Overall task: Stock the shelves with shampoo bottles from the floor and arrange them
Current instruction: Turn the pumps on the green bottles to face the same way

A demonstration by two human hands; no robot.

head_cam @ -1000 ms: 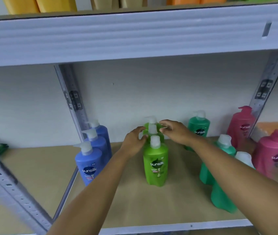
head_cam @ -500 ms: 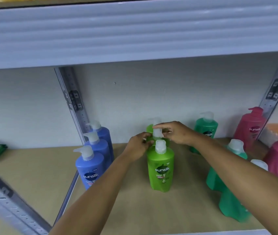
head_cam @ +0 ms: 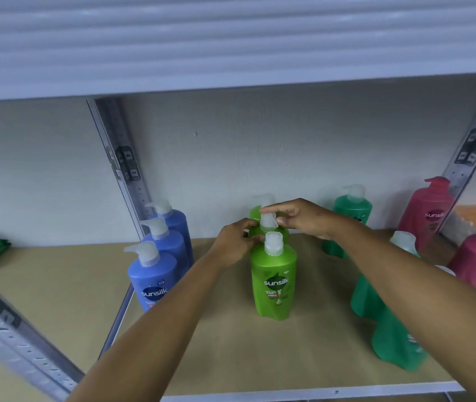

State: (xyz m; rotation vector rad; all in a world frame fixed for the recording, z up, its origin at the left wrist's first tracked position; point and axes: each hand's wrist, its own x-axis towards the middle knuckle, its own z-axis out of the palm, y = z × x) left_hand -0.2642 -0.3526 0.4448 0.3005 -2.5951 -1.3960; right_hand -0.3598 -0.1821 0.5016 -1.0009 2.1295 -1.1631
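on the shelf (head_cam: 216, 343), both hands grip the middle lime bottle (head_cam: 268, 227).

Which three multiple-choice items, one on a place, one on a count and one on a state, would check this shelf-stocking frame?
1. Where does the row of blue bottles stand?
A. left of the light green bottles
B. right of the pink bottles
C. on the upper shelf

2. How many light green bottles stand in a row?
A. one
B. three
C. five

3. What are the hands doing?
A. hanging idle
B. lifting a pink bottle
C. touching the middle light green bottle

Answers:
1 A, the blue row is by the left metal upright.
2 B, three pump tops line up front to back.
3 C, the left hand is at its shoulder and the right hand at its pump.
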